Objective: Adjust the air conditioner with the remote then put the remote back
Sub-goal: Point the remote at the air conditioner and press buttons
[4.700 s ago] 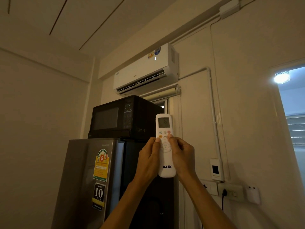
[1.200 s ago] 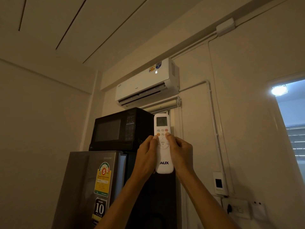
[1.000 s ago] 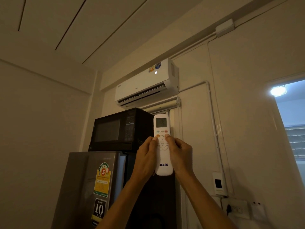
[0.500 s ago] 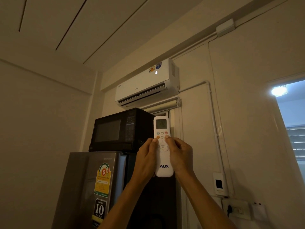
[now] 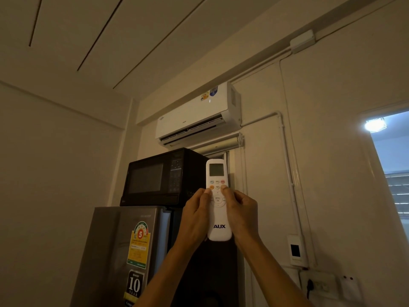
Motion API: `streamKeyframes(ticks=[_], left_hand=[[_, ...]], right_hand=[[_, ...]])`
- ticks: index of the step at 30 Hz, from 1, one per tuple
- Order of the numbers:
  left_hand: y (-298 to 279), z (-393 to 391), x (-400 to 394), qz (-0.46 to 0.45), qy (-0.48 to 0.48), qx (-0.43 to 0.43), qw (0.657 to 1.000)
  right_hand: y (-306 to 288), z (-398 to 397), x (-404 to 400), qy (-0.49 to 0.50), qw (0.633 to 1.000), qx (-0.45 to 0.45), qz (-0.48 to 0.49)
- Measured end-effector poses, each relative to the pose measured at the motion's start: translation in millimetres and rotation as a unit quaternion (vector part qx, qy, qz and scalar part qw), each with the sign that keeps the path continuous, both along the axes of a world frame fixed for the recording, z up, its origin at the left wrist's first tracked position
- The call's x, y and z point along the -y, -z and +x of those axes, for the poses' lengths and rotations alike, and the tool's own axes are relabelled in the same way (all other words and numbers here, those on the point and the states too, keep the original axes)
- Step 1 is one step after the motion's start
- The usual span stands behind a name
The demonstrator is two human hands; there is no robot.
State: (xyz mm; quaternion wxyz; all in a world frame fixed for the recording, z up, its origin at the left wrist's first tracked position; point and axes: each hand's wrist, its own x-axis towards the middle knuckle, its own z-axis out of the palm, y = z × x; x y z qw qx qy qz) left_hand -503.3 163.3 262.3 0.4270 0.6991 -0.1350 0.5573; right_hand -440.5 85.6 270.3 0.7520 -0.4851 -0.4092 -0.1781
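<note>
High on the cream wall, under the ceiling, hangs the white air conditioner (image 5: 197,117), its louvre open. Below it a grey refrigerator (image 5: 120,253) (stickers on its door) carries a black microwave (image 5: 163,177) on its top. At right, a lit window (image 5: 391,173) and a wall socket (image 5: 318,284). Both hands are raised: the left hand (image 5: 194,220) and right hand (image 5: 242,214) clasp the white remote (image 5: 218,199) upright between them, fingers curled behind, both thumbs lying on its buttons.
</note>
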Motion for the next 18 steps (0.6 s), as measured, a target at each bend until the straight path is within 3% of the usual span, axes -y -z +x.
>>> streamKeyframes(ticks=[18], left_hand=[[1.3, -0.1, -1.7, -0.001, 0.002, -0.004, 1.0]], right_hand=[[2.9, 2.3, -0.5, -0.019, 1.0, 0.009, -0.006]])
